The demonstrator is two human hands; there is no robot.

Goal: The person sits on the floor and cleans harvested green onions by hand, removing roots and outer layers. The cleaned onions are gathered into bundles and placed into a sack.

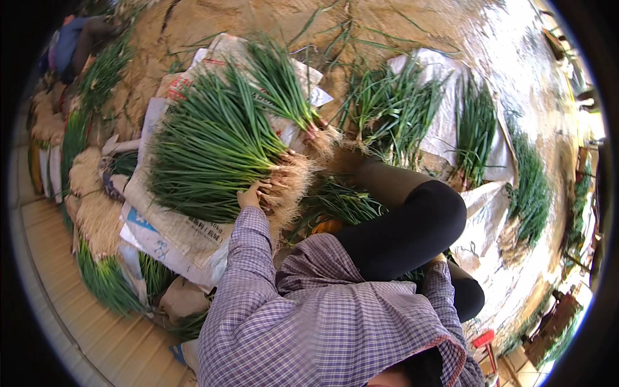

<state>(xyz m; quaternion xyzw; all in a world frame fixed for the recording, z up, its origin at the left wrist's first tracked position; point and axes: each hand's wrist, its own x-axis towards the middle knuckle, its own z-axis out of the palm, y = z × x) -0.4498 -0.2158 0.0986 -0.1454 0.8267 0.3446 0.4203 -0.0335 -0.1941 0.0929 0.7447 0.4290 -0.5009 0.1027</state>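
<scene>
My left hand (251,197) rests on the root end of a large fanned pile of green onions (217,150); its fingers touch the pale stems by the fibrous roots, and whether they grip any is unclear. The pile lies on printed woven sacks (193,242). A smaller bunch of green onions (285,87) lies at its upper right, roots toward me. My right hand (437,260) is mostly hidden behind my bent leg, low at the right; what it holds cannot be seen. Loose green onions (343,200) lie between the pile and my leg.
More green onions (396,106) lie on a pale sheet (435,140) at the right, with another bunch (476,130) beside them. Bundles with their roots showing (96,213) line the left side. A person (77,43) bends at the upper left. A red brush (483,338) is at the lower right.
</scene>
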